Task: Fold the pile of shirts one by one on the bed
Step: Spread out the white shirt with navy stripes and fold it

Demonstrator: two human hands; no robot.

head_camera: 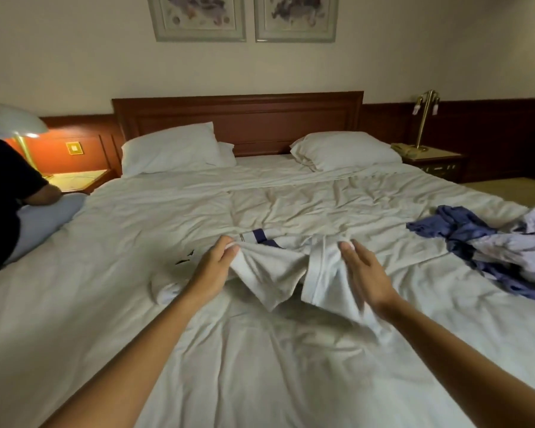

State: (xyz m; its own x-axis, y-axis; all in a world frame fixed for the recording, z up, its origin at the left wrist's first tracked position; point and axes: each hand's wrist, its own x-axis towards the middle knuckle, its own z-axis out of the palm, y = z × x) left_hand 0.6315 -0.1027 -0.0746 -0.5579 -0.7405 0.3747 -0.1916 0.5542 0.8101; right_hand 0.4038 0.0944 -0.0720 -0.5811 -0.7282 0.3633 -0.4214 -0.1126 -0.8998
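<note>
Two bare arms reach out from the bottom over the rumpled white bed [260,381]. The left hand [212,267] pinches the top edge of a white shirt [272,273] between its thumb and fingers. The right hand [365,273] holds the other side of the same shirt, thumb on top. That part is a bit blurry. The shirt hangs between the two hands, lifted a little off the sheet, with a dark shadow under it. Its far part lies flat on the bed and shows a dark blue stripe [261,236]. A bunched white bit lies on the sheet just left of the left arm.

The pile of shirts [491,248], blue and pale purple, sits in a heap on the right side of the bed, well apart from the hands. Nothing lies between the hands and the pile but sheet.

Two white pillows [170,149] lean near the brown headboard [238,118]. Another person [7,196] in a dark top is at the left edge of the bed. A lit lamp [22,125] glows beside them. A gold lamp [425,118] and a phone [403,148] stand on a small nightstand [436,162] at the right. Two framed pictures [198,17] hang on the wall.
</note>
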